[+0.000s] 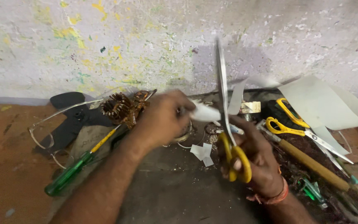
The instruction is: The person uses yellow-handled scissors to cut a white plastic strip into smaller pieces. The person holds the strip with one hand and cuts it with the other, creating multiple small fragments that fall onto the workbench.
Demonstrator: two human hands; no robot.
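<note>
My right hand (258, 159) grips yellow-handled scissors (225, 112), blades pointing up toward the wall. My left hand (160, 120) holds a white strip of paper (206, 113) against the blades; the strip is blurred by motion. Small white paper scraps (202, 152) lie on the dark mat (175, 186) below the hands. A coil of copper wire (121, 108) sits just left of my left hand.
A green-handled screwdriver (75, 168) lies at the left beside a black fan blade (69, 120). At the right are a second pair of yellow scissors (299, 128), a wooden-handled tool (311, 164), a large white sheet (326, 103) and a small green tool (311, 191). A paint-speckled wall (146, 41) rises behind.
</note>
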